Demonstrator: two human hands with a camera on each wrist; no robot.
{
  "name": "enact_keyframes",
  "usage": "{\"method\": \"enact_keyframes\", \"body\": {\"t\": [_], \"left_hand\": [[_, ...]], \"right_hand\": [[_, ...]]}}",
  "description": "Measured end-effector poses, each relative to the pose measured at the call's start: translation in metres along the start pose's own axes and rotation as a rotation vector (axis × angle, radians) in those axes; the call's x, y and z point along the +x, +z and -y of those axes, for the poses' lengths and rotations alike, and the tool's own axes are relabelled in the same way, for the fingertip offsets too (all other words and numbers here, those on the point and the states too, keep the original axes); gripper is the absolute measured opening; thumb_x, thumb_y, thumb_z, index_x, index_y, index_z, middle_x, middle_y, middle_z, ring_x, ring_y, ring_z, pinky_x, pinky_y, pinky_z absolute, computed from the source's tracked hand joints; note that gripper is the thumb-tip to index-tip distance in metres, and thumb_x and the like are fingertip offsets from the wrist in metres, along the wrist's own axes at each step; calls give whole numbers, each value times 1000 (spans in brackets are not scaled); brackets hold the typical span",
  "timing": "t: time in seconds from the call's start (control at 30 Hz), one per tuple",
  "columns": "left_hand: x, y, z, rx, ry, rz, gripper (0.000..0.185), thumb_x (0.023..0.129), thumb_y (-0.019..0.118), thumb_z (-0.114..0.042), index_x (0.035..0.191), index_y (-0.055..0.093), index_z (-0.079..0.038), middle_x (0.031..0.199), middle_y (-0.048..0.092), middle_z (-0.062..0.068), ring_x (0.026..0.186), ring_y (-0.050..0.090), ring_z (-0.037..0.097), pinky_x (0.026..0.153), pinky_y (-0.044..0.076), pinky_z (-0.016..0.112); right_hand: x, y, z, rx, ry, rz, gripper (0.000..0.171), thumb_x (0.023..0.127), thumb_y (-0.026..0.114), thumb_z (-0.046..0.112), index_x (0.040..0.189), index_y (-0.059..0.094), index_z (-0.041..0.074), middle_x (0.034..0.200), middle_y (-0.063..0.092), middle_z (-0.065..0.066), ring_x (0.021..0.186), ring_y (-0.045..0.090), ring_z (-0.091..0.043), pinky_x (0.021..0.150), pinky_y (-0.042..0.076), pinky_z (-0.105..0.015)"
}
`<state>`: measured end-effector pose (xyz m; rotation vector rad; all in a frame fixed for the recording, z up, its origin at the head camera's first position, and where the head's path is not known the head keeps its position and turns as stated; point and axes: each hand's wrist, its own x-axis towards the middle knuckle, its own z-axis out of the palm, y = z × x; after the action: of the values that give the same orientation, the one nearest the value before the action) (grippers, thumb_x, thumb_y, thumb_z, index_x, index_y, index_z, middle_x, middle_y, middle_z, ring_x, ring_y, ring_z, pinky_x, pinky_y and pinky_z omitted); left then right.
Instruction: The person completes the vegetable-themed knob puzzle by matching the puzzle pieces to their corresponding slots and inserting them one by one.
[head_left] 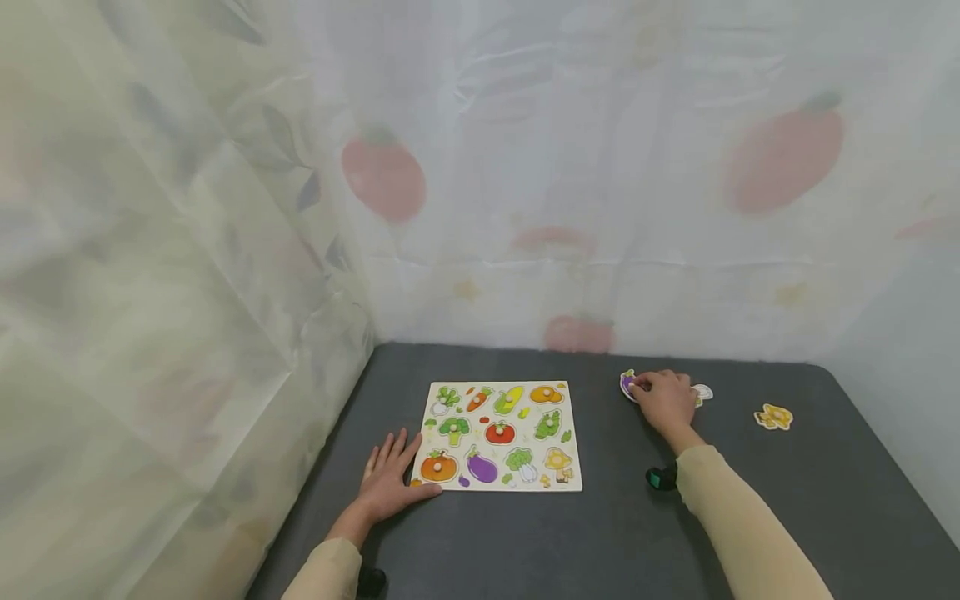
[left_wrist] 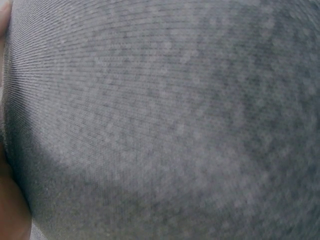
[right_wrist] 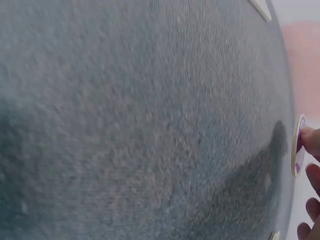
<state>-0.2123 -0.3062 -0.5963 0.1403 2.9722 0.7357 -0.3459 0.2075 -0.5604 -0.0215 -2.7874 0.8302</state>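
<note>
Flat on the dark table, the wooden vegetable puzzle board [head_left: 517,482] shows several colourful vegetables, some with knobs. My left hand [head_left: 392,479] rests at its lower left corner, fingers spread and thumb along the near edge. To the right of the board, my right hand [head_left: 667,402] pinches a purple eggplant puzzle piece [head_left: 627,384] between thumb and fingers. In the right wrist view this eggplant piece [right_wrist: 298,150] is tilted on edge above its shadow. A white-topped puzzle piece [head_left: 702,393] lies partly hidden behind the right hand.
Farther right lies a yellow puzzle piece [head_left: 773,417]. The dark table [head_left: 517,550] ends at a patterned curtain [head_left: 480,292] behind, with another curtain [head_left: 187,333] hanging along the left edge. The left wrist view shows mostly grey table surface.
</note>
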Motion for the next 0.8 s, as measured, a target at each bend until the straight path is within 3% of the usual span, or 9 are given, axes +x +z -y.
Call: {"method": "enact_keyframes", "body": {"t": [0.33,0.57,0.8], "left_hand": [[-5,-6,-5,-11,24,-22,111,78,74,-71,162,32,-12,167,17,24,153,7,47,119,-1,65],[-2,-3,-2,16,-11,2,116,76,69,-79,165,26,-18,170,12,17,155,3,42,121,-5,60],[2,-1,0,5,-3,0,117,75,71,-79,165,26,-18,170,12,17,155,3,41,121,-5,60]], "right_hand": [[-11,16,27,43,-90,-4,24,94,75,32,100,80,10,116,65,-20,120,46,-48,98,34,-67],[-28,24,57,86,-159,31,19,92,78,33,97,81,14,112,65,-13,121,47,-42,99,36,-64],[-44,30,86,130,-215,79,17,91,80,34,97,82,18,111,66,-7,119,47,-37,97,38,-58]]}}
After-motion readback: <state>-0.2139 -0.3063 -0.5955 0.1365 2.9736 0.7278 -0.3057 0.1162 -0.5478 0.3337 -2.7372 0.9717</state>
